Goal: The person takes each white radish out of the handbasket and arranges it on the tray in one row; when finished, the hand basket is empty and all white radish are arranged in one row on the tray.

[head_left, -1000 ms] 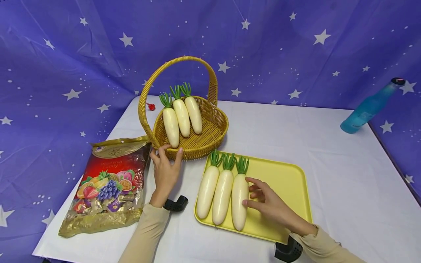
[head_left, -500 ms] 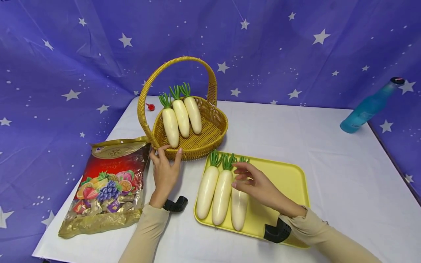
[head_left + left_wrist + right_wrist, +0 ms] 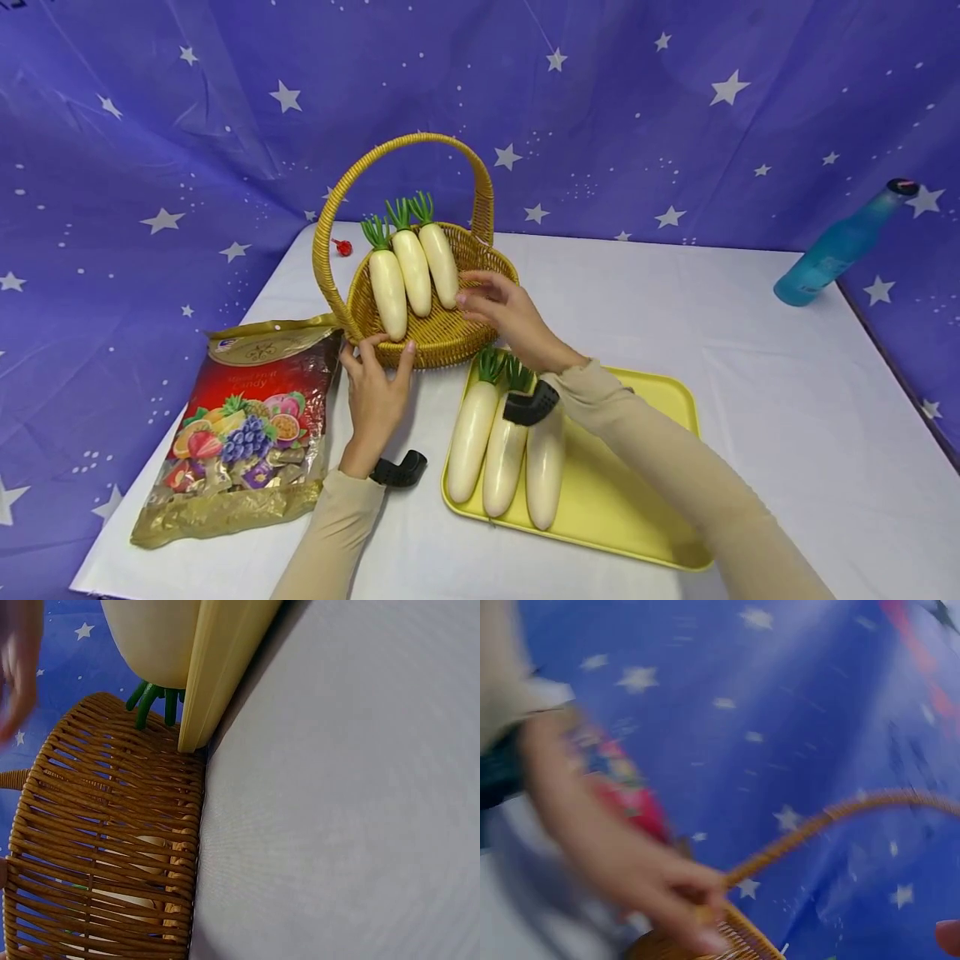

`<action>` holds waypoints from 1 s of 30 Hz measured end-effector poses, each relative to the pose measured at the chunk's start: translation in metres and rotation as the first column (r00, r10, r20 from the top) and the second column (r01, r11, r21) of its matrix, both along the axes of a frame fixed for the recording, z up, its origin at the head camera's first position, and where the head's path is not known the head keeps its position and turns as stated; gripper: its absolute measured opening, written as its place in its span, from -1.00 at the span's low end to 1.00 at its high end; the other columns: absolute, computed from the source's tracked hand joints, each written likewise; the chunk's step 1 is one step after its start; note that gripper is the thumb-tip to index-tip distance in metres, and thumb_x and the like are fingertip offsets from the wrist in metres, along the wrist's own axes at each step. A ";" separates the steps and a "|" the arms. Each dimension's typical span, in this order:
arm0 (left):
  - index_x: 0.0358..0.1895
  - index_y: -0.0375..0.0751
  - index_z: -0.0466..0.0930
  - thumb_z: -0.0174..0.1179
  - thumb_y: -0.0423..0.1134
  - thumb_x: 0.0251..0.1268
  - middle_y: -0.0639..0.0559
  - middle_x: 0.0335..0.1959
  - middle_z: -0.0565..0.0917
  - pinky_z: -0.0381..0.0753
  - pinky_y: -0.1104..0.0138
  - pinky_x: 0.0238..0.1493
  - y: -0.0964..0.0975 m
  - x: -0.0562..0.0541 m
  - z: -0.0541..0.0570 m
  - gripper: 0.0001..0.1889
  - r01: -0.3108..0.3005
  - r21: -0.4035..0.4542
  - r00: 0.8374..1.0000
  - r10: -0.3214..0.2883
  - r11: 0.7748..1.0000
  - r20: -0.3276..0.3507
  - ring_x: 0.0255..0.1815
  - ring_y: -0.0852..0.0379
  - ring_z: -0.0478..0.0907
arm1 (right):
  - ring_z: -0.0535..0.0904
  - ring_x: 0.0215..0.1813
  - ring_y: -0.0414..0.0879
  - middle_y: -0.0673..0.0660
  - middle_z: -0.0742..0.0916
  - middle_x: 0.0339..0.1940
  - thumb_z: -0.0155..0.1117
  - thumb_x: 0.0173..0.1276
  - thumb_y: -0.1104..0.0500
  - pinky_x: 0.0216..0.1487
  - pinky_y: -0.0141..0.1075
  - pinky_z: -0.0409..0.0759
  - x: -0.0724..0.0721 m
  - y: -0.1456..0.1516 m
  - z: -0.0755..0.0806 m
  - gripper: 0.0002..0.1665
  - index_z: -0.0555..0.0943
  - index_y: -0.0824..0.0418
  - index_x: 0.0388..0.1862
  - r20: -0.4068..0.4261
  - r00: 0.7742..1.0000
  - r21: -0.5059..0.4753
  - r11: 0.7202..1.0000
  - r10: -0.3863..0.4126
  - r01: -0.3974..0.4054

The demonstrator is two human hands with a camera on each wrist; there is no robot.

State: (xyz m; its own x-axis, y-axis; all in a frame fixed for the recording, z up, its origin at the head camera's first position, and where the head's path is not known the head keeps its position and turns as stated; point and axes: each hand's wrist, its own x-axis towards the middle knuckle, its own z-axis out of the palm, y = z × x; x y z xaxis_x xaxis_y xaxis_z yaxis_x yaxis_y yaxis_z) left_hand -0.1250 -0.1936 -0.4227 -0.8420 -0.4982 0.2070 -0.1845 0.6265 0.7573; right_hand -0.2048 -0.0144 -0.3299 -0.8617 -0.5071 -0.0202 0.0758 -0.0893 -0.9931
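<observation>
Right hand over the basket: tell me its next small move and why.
Probably, the right hand should close on the rightmost white radish in the wicker basket: that hand hangs beside the radish, seemingly holding nothing, and the left hand holds the basket's near rim.

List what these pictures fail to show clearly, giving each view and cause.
Head: leaves of the rightmost radish, behind the right arm.
Left wrist: radishes inside the basket, mostly behind its weave.
Right wrist: candy bag, motion-blurred; right hand, mostly cut off by the edge.
</observation>
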 end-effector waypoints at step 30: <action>0.09 0.02 0.30 -0.04 0.32 0.16 -0.30 0.27 0.05 0.38 -0.02 -0.28 -0.003 0.000 -0.001 -0.43 -0.006 -0.025 1.000 0.006 1.000 -0.008 -0.05 -0.31 0.39 | -0.15 0.49 0.13 -0.01 -0.08 0.50 -0.24 0.40 -0.23 0.39 0.08 -0.07 -0.105 -0.059 -0.035 -0.29 -0.08 -0.08 0.45 0.172 0.980 0.144 0.987 -0.097 0.072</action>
